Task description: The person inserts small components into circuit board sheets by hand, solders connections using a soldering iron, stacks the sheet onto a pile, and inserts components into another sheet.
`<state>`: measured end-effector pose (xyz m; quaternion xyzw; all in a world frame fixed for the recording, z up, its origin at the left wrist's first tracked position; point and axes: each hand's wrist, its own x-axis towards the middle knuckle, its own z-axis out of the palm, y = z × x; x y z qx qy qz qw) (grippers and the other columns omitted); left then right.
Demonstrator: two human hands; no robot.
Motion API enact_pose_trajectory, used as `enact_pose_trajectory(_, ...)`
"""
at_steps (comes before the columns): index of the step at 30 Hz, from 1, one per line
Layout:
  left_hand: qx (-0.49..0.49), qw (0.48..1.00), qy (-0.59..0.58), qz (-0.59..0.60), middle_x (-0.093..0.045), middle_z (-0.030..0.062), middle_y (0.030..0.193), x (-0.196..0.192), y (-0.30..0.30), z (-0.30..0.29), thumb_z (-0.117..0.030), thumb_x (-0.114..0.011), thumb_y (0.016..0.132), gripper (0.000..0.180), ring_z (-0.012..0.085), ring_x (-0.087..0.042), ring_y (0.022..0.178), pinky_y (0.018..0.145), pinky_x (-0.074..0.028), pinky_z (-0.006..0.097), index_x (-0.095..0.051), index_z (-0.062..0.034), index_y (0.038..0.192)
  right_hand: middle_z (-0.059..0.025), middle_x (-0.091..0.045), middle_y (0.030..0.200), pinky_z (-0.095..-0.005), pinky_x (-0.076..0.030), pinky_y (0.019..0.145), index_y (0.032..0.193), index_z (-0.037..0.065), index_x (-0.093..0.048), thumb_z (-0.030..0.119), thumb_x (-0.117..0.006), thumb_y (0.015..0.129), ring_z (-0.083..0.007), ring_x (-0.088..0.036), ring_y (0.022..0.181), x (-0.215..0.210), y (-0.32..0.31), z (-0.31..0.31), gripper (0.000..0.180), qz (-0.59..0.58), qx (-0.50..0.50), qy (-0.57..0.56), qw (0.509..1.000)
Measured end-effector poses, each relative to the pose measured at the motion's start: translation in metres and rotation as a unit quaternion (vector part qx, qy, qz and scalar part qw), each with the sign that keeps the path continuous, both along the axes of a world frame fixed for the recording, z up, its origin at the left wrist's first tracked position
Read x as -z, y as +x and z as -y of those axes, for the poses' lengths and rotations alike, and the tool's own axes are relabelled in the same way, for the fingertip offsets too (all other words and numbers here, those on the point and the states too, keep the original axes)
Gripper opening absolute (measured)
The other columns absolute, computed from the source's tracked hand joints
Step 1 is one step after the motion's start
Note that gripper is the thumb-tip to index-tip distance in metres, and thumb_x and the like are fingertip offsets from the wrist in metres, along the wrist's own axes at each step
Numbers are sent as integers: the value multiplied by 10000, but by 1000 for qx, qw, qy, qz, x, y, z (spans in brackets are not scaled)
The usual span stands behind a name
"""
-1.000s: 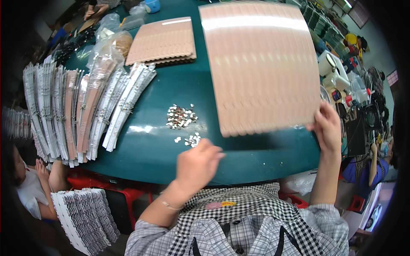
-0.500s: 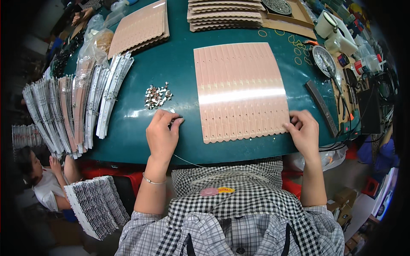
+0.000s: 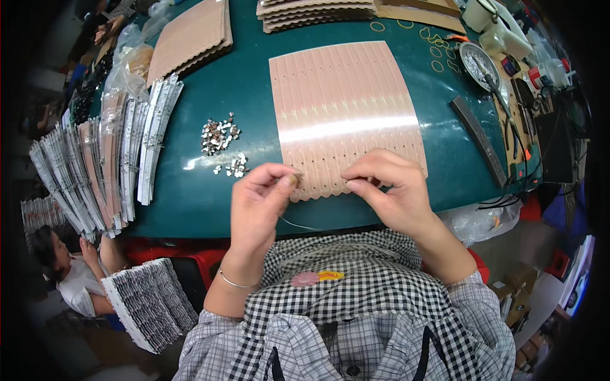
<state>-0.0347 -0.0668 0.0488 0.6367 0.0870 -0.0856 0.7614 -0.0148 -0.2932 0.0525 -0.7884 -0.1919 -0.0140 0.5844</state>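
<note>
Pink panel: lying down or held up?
Lying: the pink panel rests on the green table, left hand and right hand at its near edge.

My work surface is a glossy green table (image 3: 190, 219). Directly on it, in front of me: one pink sheet (image 3: 337, 89), scored lengthwise, near edge scalloped. To my left — a larger metal-piece pile (image 3: 219, 134), a smaller metal-piece pile (image 3: 237, 166) and bundled strips (image 3: 152, 146). Far side: two scalloped stacks (image 3: 190, 41). To my right — loose rubber bands (image 3: 436, 66) and a dark bar (image 3: 480, 143).
</note>
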Motion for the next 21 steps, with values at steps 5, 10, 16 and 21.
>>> enact_pose_trajectory(5,68,973,-196,-100,-654,30,826,4,-3,19,-89,-645,950,119,-2,-378,536,452,-252,175,-658,7,1020,-64,-685,890,-245,-497,602,923,28,-736,-26,-746,792,-131,-644,758,3,-4,-9,143,-24,-8,69,997)
enact_pose_trajectory(10,99,970,-191,-117,-660,32,841,12,-4,28,-88,-643,953,119,-2,-395,548,459,-262,170,-656,7,1024,-60,-682,901,-244,-503,620,918,25,-735,-25,-738,807,-133,-646,779,11,-11,-5,122,-21,1,85,996)
enact_pose_trajectory(16,124,974,-155,-114,-654,17,839,15,-5,42,-77,-649,950,128,-6,-411,559,465,-275,165,-644,12,1040,-59,-652,978,-237,-501,647,1006,27,-747,-27,-702,831,-124,-629,812,12,-18,2,188,-138,2,119,983)
enact_pose_trajectory(21,70,957,-229,-166,-604,-19,775,21,-14,53,-98,-658,952,138,-11,-394,536,459,-266,164,-636,11,1033,-78,-669,945,-220,-538,675,910,0,-744,-50,-794,722,-116,-646,819,22,-21,3,201,-4,29,63,998)
